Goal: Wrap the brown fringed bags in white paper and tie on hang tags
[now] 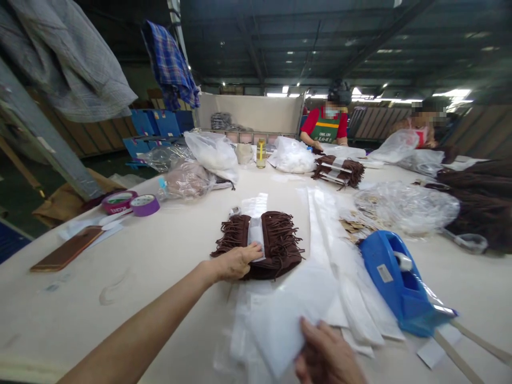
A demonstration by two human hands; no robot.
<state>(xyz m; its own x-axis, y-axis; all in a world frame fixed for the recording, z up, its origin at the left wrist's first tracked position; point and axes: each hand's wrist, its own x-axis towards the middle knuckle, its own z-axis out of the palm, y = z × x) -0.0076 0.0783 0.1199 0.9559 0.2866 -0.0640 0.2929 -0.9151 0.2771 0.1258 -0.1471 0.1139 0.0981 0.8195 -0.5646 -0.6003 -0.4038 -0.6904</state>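
Note:
My left hand (238, 261) lies on a dark brown fringed piece (280, 242), its fingers stretched over the white strip (256, 230) that runs across the middle. The piece looks folded, and whether it is a bag or a garment I cannot tell. Close to me, my right hand (326, 352) pinches the edge of a thin white sheet (280, 325), one corner of which hangs down. Clear plastic bags (244, 330) lie flat beneath that sheet. Right of the brown piece runs a layer of long white plastic sleeves (340, 256).
A blue tape dispenser (396, 282) stands at right, beside a crumpled plastic bag (412, 205). Purple tape rolls (144, 205) and a brown phone case (68, 248) lie at left. Another banded brown bundle (338, 170) is farther back, near a person in a green apron (326, 130).

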